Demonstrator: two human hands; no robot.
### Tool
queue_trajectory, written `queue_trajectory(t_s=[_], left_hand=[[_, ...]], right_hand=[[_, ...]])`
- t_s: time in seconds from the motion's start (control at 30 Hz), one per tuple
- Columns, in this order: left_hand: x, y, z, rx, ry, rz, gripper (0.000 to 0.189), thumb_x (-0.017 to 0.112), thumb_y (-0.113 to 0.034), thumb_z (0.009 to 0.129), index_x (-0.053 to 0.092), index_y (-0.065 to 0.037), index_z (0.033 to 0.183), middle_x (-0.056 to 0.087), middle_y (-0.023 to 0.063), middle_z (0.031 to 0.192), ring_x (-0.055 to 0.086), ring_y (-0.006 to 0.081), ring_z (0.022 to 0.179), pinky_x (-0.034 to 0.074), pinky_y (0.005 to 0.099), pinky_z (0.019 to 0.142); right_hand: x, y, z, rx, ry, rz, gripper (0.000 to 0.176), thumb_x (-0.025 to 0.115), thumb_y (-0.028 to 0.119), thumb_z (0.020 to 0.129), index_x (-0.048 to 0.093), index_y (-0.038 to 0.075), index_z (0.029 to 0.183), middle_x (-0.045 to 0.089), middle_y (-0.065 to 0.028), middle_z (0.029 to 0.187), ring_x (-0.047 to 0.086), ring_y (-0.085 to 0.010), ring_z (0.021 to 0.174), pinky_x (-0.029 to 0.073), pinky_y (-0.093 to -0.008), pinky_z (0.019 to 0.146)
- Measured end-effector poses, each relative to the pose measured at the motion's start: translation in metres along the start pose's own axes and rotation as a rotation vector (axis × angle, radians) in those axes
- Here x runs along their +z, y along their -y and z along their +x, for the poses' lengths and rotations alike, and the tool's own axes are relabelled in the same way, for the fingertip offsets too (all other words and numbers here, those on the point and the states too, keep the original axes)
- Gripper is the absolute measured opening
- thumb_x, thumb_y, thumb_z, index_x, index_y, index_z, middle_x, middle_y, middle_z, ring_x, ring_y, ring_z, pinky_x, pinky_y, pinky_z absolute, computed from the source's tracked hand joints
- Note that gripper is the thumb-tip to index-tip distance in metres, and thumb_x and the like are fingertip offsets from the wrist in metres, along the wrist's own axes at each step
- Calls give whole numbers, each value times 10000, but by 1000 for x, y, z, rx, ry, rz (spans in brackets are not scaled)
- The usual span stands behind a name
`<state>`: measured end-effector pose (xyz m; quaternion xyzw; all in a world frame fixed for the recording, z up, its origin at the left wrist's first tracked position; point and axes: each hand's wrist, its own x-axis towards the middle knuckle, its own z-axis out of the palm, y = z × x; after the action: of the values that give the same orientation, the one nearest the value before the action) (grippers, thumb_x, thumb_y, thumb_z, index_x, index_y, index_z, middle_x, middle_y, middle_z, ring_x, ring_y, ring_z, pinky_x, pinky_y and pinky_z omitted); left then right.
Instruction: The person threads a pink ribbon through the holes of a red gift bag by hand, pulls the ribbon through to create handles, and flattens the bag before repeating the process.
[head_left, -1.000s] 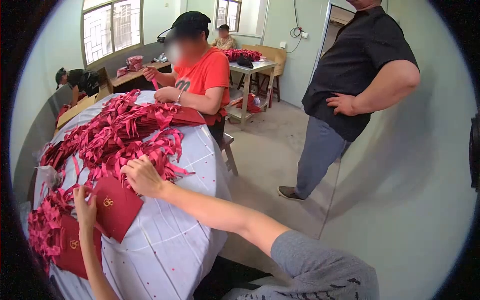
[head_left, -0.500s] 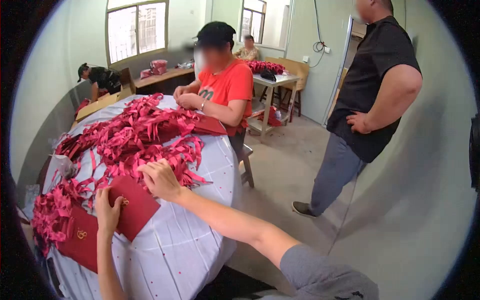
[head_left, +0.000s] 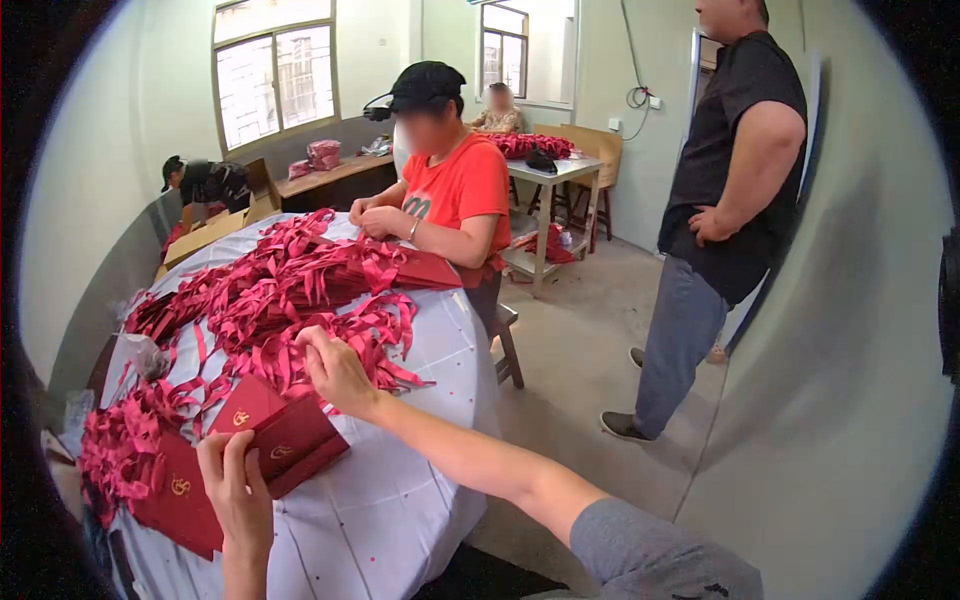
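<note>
My left hand (head_left: 238,485) grips the lower left edge of a dark red paper bag (head_left: 305,432), its fingers over the front. Two panels of the bag show, at an angle to each other, each with a small emblem, the left one gold. Just above the bag's upper right side is my right hand (head_left: 340,372), its fingers bent together; what they hold, if anything, is hidden. Another dark red bag (head_left: 172,505) with a gold emblem lies flat at the left, beside a heap of pinkish-red ribbons (head_left: 125,445).
A large pile of red bags with ribbons (head_left: 290,270) covers the far part of the white-covered table (head_left: 400,500). Across it works a person in a red shirt (head_left: 465,185). A person in black (head_left: 735,150) stands at the right. Clear plastic (head_left: 145,352) lies at the left.
The bag in my left hand has tilted and shows a second panel. My left hand has shifted to a lower grip. The right hand has moved slightly right and down in view.
</note>
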<state>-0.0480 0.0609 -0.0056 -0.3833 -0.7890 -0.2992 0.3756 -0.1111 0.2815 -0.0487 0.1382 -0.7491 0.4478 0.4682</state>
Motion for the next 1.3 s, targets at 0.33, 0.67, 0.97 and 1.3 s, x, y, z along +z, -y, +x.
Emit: queue_trajectory(t_s=[0.33,0.67,0.97,1.3], left_hand=[[-27,-24,-3,78,144,138,200,597,48,718,572,-12,907,524,122,803,501,307,851,429,405,740],[-38,-19,-14,50,61,221,194,597,48,734,556,-7,917,524,129,803,508,320,842,434,400,737],[-45,4,-18,-146,85,-89,221,616,24,753,598,-37,965,597,109,879,533,283,898,426,376,802],[-59,27,-18,-235,167,-287,237,656,17,736,608,-8,966,613,103,916,533,260,938,447,352,825]], right_hand=[[-1,3,1,-134,69,-6,132,583,39,839,570,13,968,621,-160,925,621,-321,858,492,-370,742],[3,0,1,-39,68,23,140,584,137,891,582,42,993,633,-173,832,645,-283,732,492,-358,627],[-20,130,-1,-97,160,152,110,621,61,861,612,17,961,640,-94,812,555,-123,592,422,-251,527],[13,123,-30,-244,322,-80,107,619,90,826,614,45,923,650,-119,777,583,-303,582,439,-369,548]])
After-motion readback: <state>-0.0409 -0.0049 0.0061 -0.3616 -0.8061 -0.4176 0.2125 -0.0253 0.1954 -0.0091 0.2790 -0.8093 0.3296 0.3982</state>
